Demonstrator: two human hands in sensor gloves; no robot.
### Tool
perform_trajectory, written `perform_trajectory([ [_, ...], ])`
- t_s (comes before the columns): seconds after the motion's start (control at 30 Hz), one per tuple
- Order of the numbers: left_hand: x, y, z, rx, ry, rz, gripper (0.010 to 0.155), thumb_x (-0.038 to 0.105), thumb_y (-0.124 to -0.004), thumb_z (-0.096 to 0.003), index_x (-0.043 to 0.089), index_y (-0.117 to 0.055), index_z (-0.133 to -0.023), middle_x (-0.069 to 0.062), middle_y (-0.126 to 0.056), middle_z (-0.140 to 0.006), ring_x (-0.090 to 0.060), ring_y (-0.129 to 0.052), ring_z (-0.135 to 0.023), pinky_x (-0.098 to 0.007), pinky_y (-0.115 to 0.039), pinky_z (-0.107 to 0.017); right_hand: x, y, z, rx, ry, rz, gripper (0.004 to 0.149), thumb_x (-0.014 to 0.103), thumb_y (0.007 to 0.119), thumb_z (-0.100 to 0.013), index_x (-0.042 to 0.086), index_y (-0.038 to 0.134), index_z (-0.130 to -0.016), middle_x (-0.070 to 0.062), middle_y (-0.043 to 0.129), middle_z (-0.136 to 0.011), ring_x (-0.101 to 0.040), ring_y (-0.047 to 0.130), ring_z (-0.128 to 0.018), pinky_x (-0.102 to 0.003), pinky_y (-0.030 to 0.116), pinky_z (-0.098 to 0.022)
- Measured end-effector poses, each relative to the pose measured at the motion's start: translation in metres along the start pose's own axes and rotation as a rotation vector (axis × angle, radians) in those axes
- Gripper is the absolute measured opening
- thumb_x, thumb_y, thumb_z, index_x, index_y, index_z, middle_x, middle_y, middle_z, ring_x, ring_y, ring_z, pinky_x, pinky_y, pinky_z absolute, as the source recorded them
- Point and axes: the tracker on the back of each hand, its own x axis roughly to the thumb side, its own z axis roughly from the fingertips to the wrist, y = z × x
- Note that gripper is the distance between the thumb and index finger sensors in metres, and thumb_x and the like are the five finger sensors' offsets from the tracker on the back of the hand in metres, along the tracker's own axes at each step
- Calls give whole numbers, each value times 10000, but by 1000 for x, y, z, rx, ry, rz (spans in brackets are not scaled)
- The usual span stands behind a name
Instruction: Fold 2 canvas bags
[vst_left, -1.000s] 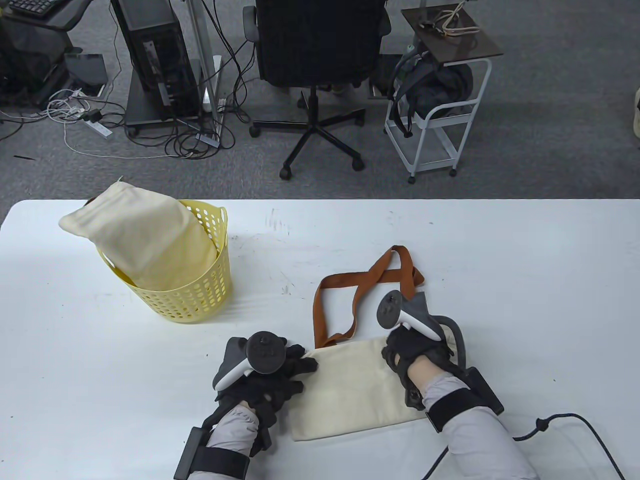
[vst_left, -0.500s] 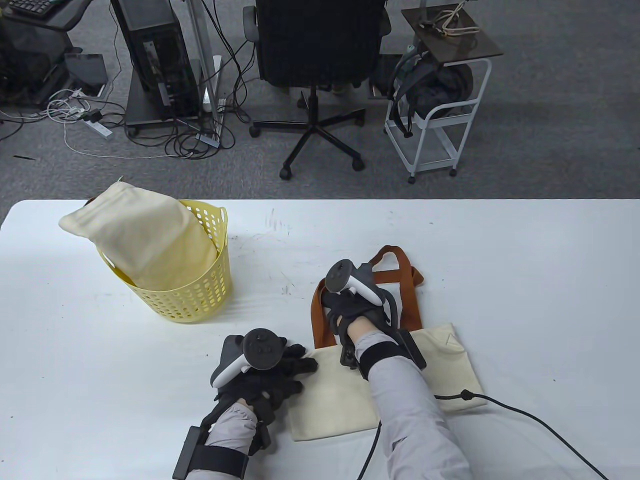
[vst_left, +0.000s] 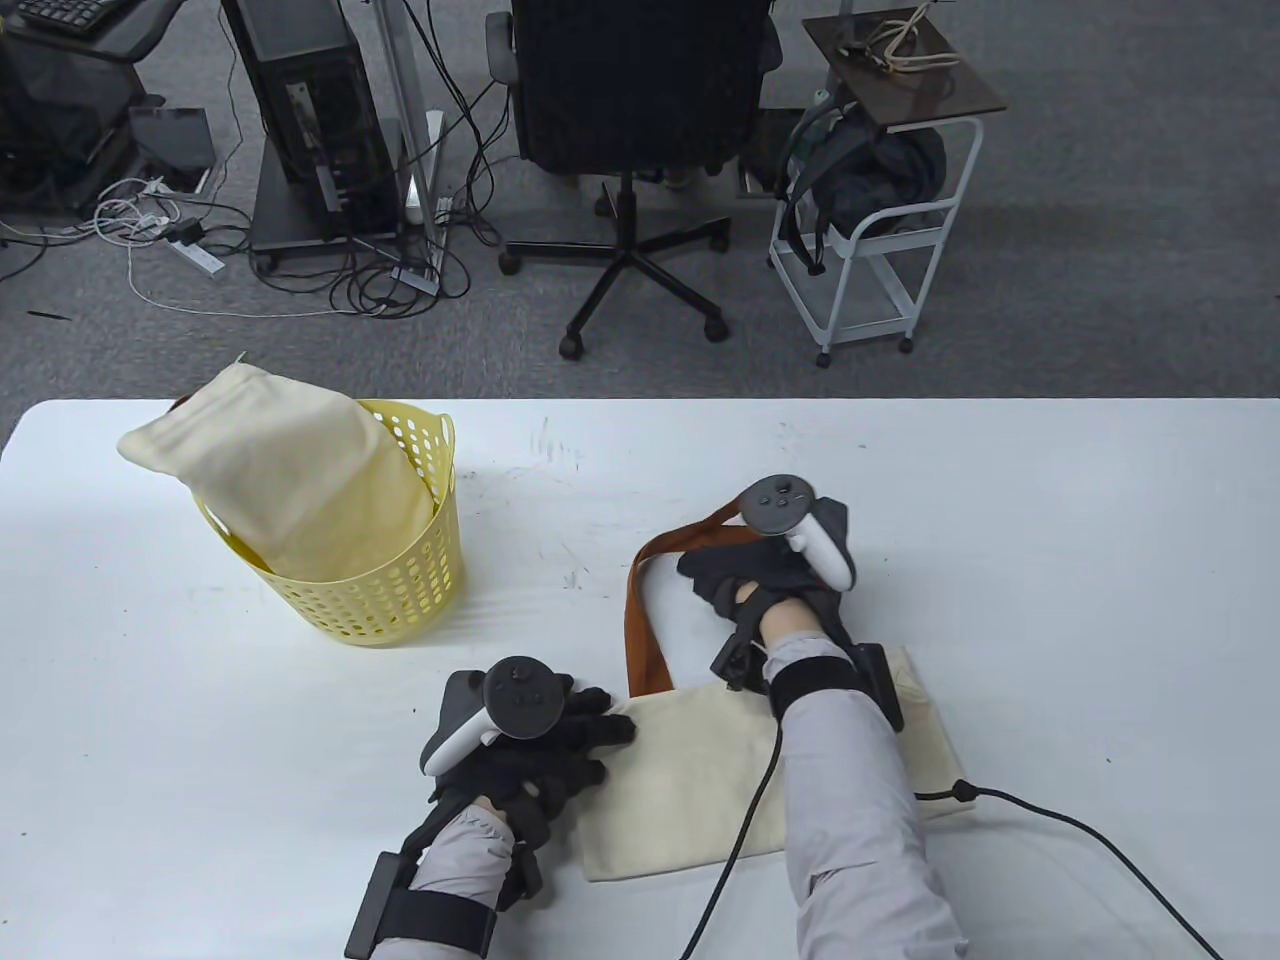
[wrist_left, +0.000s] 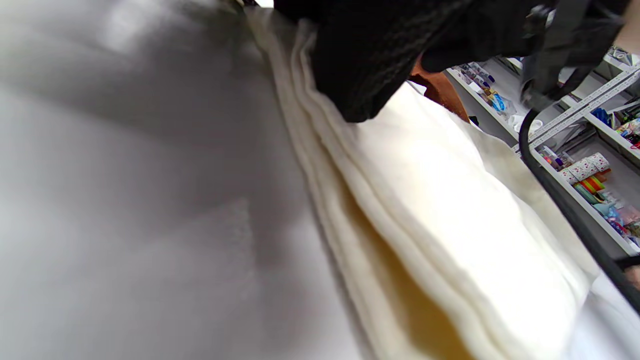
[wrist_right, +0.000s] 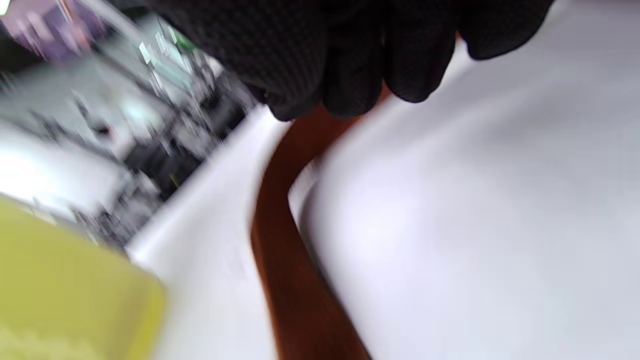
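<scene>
The white counter (vst_left: 1050, 560) fills the lower half of the table view, with grey floor above it. At its lower centre lies a cream canvas bag (vst_left: 690, 770), folded flat into a stack of layers whose edges show in the left wrist view (wrist_left: 440, 240). At the left of the frame stands a yellow perforated basket (vst_left: 400, 590), and a second cream canvas bag (vst_left: 290, 470) sits stuffed in it, its top leaning out over the rim toward the upper left. The rust-brown straps (vst_left: 640, 620) of the flat bag run from its upper left corner toward the centre of the frame and bend right; in the blurred right wrist view the strap (wrist_right: 295, 250) runs up from the bottom edge to the fingers. The left hand (vst_left: 545, 745), at lower centre-left, rests flat with fingers spread on the left edge of the folded bag, pressing it to the counter without gripping anything. The right hand (vst_left: 750, 580), just above the bag at centre, has its fingers curled down onto the straps; in the right wrist view the gloved fingertips (wrist_right: 350, 95) are bunched at the strap's upper end, though blur hides whether they pinch it or only press on it. A black cable (vst_left: 1080, 830) trails from the right wrist toward the lower right corner.
</scene>
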Motion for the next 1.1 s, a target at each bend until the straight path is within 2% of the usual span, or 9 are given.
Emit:
perform_trajectory([
  [0.1,0,0,0,2,1,-6,531,211,-908,-558,333,-746,-1048,20,-556,-1197,-282,-247,-1143,-714,-180,-725,-16,-38,22,-319,25,-24,480,310,761,-500,107,807,-932,-210,626,-1057,-473,487,-977,-708,336,-689],
  [0.13,0,0,0,1,2,-5,531,211,-907,-559,334,-744,-1048,20,-553,-1198,-284,-247,-1142,-714,-179,-725,-21,-42,25,-335,64,-5,494,359,749,-498,97,828,-909,-227,566,-1080,-498,416,-987,-728,298,-675],
  [0.27,0,0,0,2,4,-7,530,210,-905,-560,334,-743,-1049,23,-553,-1197,-281,-248,-1142,-713,-179,-726,-56,-39,30,-94,294,-46,544,484,709,-504,97,883,-846,-305,356,-1104,-567,195,-955,-745,216,-631],
  [0.43,0,0,0,4,5,-9,530,208,-902,-560,339,-741,-1047,24,-551,-1197,-281,-246,-1142,-712,-178,-725,-73,-7,26,-51,394,-162,596,461,705,-511,71,803,-952,-360,291,-1069,-581,151,-928,-732,170,-623],
  [0.57,0,-1,-1,5,6,-9,528,203,-899,-561,337,-741,-1047,27,-553,-1195,-280,-246,-1143,-712,-178,-726,-49,17,17,-57,278,-24,646,432,708,-506,-6,698,-981,-306,490,-1038,-540,287,-943,-721,197,-630],
  [0.63,0,0,-1,5,7,-9,527,201,-899,-561,339,-742,-1045,27,-553,-1195,-278,-248,-1143,-711,-178,-726,-35,28,13,4,243,74,687,462,696,-501,-13,670,-998,-308,530,-1028,-533,278,-956,-736,153,-614],
  [0.8,1,-1,-1,9,11,-16,529,208,-896,-565,337,-732,-1051,29,-553,-1194,-278,-252,-1144,-714,-182,-726,-1,59,8,158,221,390,933,655,673,-434,-30,557,-1058,-329,430,-1074,-528,135,-975,-769,72,-582],
  [0.93,1,-1,-1,11,12,-21,533,210,-896,-564,339,-728,-1053,29,-554,-1194,-281,-254,-1144,-717,-185,-726,19,84,3,336,343,512,1118,763,622,-395,-58,314,-1088,-409,232,-1067,-579,14,-931,-793,35,-555],
  [1.1,2,-1,-1,11,12,-22,532,210,-896,-564,334,-729,-1054,27,-555,-1194,-284,-255,-1143,-718,-185,-725,29,114,-1,307,444,586,1192,785,603,-380,-122,178,-1026,-454,112,-1012,-635,-32,-870,-799,43,-555],
])
